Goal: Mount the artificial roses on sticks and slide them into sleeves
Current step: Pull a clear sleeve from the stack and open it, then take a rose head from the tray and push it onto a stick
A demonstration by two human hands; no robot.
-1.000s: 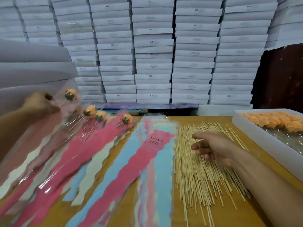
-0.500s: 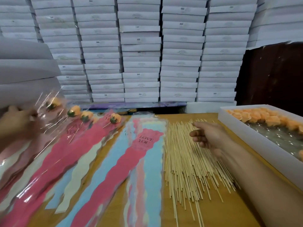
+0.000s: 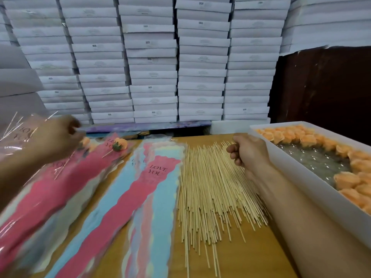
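Right hand (image 3: 248, 155) curled over the far end of the bamboo sticks (image 3: 210, 189), fingertips pinching at them. Left hand (image 3: 55, 138) blurred above the filled sleeves (image 3: 60, 185); grip impossible to tell. One sleeved orange rose (image 3: 121, 144) visible beside it. Empty "LOVE YOU" sleeves (image 3: 152, 189) mid-table. Loose orange roses (image 3: 305, 138) in the white box (image 3: 313, 189) at right.

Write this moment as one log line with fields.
left hand: on finished sleeves | right hand: fingers curled at sticks | roses: in box
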